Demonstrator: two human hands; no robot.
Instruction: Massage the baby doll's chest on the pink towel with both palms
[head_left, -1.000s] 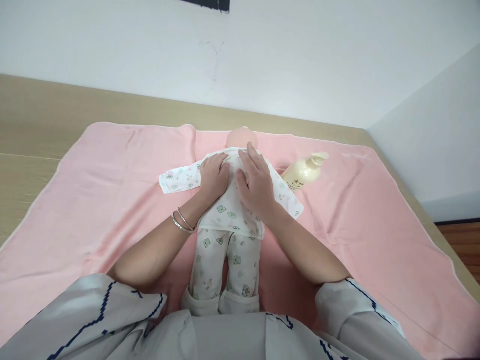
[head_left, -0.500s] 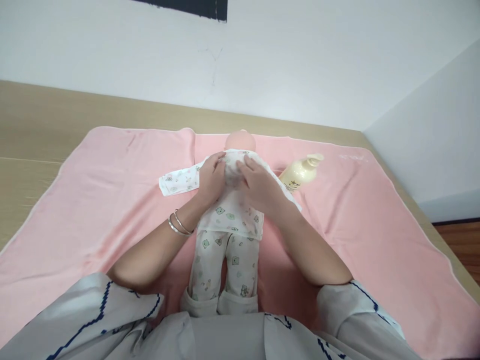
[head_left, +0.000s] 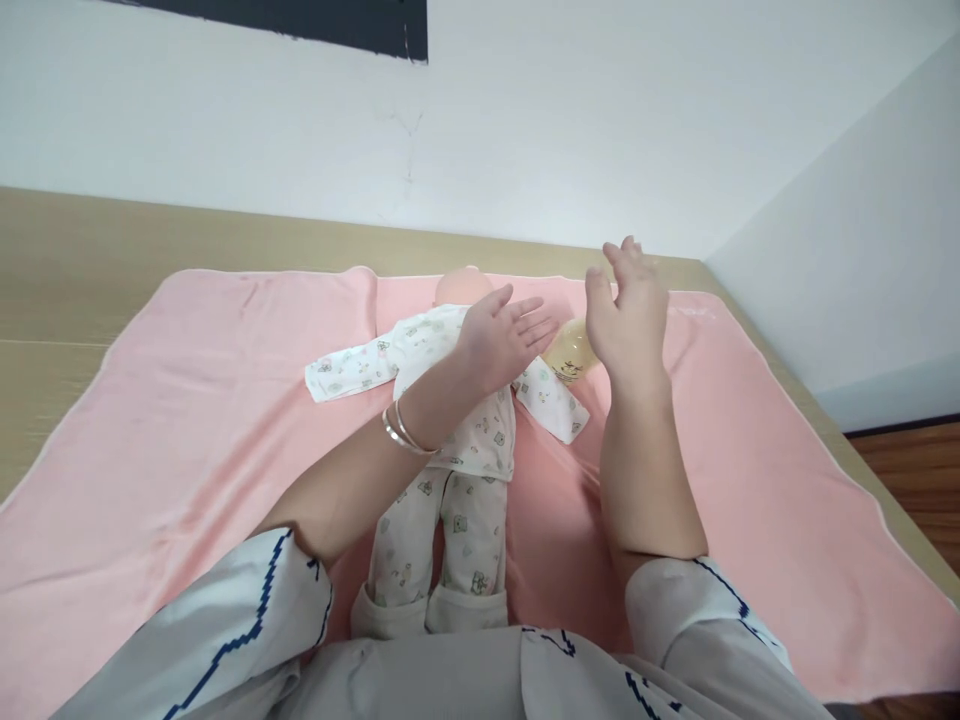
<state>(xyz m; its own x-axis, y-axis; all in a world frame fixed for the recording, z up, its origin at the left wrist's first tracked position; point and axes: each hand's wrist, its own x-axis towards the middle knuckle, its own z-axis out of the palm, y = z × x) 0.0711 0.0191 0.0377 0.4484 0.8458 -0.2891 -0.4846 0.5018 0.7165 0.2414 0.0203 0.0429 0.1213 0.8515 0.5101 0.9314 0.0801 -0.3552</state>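
The left hand point(head_left: 499, 340) and right hand point(head_left: 628, 315) float open, each grip apart, holding nothing. The right hand could bump the bottle point(head_left: 568, 352) and roll it away.

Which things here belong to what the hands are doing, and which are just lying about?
In hand: doll in printed clothes; left hand, open above it; right hand, open, raised by cream bottle.
Lying about: pink towel; wooden surface under it.
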